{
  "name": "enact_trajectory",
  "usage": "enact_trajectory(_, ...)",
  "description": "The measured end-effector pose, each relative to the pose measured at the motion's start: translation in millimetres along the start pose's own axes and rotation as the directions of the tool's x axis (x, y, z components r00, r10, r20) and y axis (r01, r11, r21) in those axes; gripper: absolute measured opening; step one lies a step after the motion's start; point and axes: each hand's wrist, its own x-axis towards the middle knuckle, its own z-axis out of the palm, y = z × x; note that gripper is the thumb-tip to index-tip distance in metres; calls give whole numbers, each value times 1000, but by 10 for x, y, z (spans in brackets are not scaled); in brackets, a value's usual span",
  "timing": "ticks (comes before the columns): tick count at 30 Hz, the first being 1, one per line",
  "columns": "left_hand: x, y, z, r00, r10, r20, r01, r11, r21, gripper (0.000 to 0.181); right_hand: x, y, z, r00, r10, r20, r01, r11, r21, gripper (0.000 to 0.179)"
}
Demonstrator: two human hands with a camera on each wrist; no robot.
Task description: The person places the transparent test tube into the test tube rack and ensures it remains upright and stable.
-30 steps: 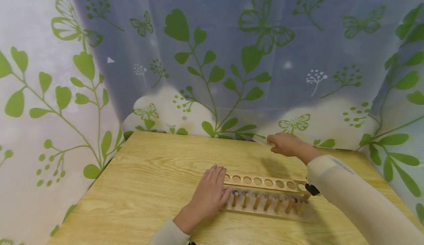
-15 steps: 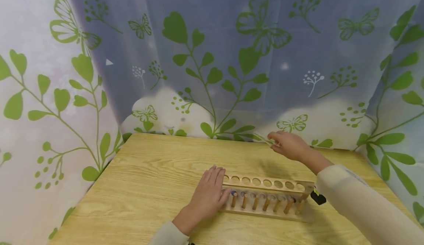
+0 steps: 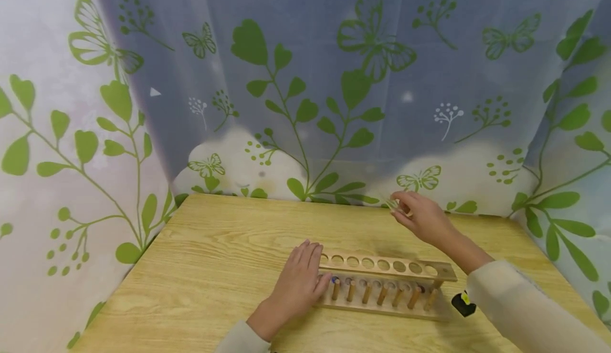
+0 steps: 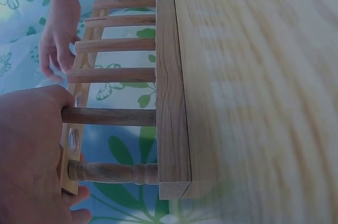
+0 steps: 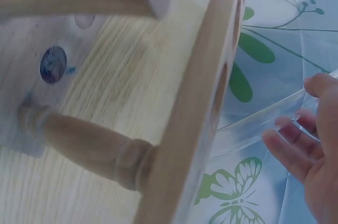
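Observation:
A wooden test tube rack (image 3: 444, 272) stands on the table, with a row of round holes in its top bar and upright pegs along its front. My left hand (image 3: 296, 285) grips the rack's left end; in the left wrist view, the thumb is in front of the top bar and fingertips show past its end. Beyond the rack, above the table's back part, my right hand (image 3: 423, 219) pinches a clear test tube (image 5: 256, 123) between thumb and fingers. The tube is tilted, and the top bar covers part of it in the right wrist view.
Wood-grain table (image 3: 215, 236) runs back to a hanging cloth (image 3: 267, 104) printed with leaves and butterflies. More printed cloth (image 3: 38, 194) closes off the left side. Under the right sleeve shows a black strap piece (image 3: 463, 304) with a yellow mark.
My right hand has turned, so the test tube looks shorter in the head view, and the right forearm has shifted right. My left hand stays on the rack.

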Motion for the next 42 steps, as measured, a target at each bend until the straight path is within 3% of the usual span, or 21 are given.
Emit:
enact_trajectory(7,10,2,-15,1000,1,-18,0,1000,10,55,-97,-40,-56,986,113,-120,-97,987,128,32)
enact_trajectory(12,2,7,-3,1000,-2,-12,2,1000,-4,55,-200,-77,-68,963,208,-172,-173,965,199,30)
enact_trajectory(23,9,-4,15,1000,-1,-15,0,1000,-3,55,-347,-161,16,897,311,-313,-211,925,316,29)
enact_trajectory(29,-4,13,12,1000,-7,-7,6,1000,-15,54,-456,-239,78,860,403,-313,-240,860,449,17)
enact_trajectory(33,-17,25,18,1000,-17,9,18,999,-44,52,-501,-286,95,851,424,-309,-233,834,501,16)
enact_trajectory(38,-24,28,18,1000,-26,10,26,998,-60,52,-472,-472,-20,836,449,-316,-242,817,523,15)
enact_trajectory(42,-18,23,11,1000,-26,11,27,997,-66,52,-455,-576,-110,839,419,-347,-198,829,523,13)
